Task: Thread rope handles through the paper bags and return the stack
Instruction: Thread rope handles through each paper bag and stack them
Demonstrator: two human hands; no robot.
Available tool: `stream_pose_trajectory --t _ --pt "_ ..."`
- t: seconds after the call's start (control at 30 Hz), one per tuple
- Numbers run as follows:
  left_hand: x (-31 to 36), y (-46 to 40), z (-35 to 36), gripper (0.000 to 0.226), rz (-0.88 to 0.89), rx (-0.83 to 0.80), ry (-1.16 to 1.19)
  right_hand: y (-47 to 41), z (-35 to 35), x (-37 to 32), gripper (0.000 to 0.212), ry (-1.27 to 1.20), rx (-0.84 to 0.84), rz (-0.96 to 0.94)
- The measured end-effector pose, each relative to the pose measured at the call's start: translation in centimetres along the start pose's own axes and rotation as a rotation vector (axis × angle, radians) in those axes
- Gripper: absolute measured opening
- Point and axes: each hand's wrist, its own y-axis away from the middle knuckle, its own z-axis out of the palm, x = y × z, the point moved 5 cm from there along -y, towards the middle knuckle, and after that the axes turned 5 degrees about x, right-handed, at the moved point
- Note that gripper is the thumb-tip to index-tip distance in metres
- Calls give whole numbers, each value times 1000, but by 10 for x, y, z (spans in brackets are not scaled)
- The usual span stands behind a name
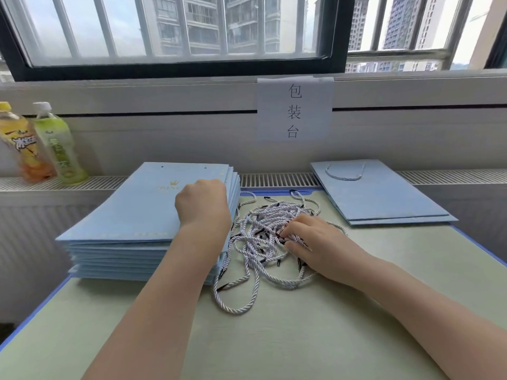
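My left hand (203,201) curled on bag stack (142,215) edge | right hand (315,242) maybe pinching limp ropes (263,231) | grab 1 stiff tip

Table (329,338) carries three groups along its far half. Far-left corner: stack of flat paper bags (131,212), overhanging the far edge onto the vent ledge (274,179) behind. Left hand (203,204) on the stack's right side. Centre, just right of the stack and touching its right edge: tangled pile of rope handles (263,242); right hand (315,242) on the pile's right part. Far-right corner: a few bags with a handle fitted (384,196), apart from the pile. Two bottles (41,144) on the ledge, left of the stack. Paper sign (295,108) on the wall behind, above the pile.
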Motion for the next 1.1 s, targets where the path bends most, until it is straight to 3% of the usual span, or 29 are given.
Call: stream_pose_trajectory --t 0.47,0.57,0.67,0.73,0.8,0.83,0.93,1.0,1.1 --pt "3 5 -16 23 80 154 101 0 -6 7 24 -52 31 45" --pt "12 10 -27 29 125 230 132 -2 -9 6 23 -41 100 34" --pt "37 26 -42 28 231 316 218 -6 -22 6 26 -385 226 165" --pt "59 43 -44 10 355 349 305 -7 -27 3 33 -935 197 349" --pt "79 60 -42 24 471 347 309 -6 -23 3 38 -1401 132 536" --pt "85 64 -41 33 496 338 297 -5 -22 3 35 -1483 116 582" --pt "97 66 -25 30 522 400 416 -2 -23 15 15 -1377 182 667" --pt "91 61 -22 12 503 489 488 1 -27 29 21 -1331 250 741" --pt "75 47 -18 24 391 571 536 6 -42 63 26 -1120 448 843"
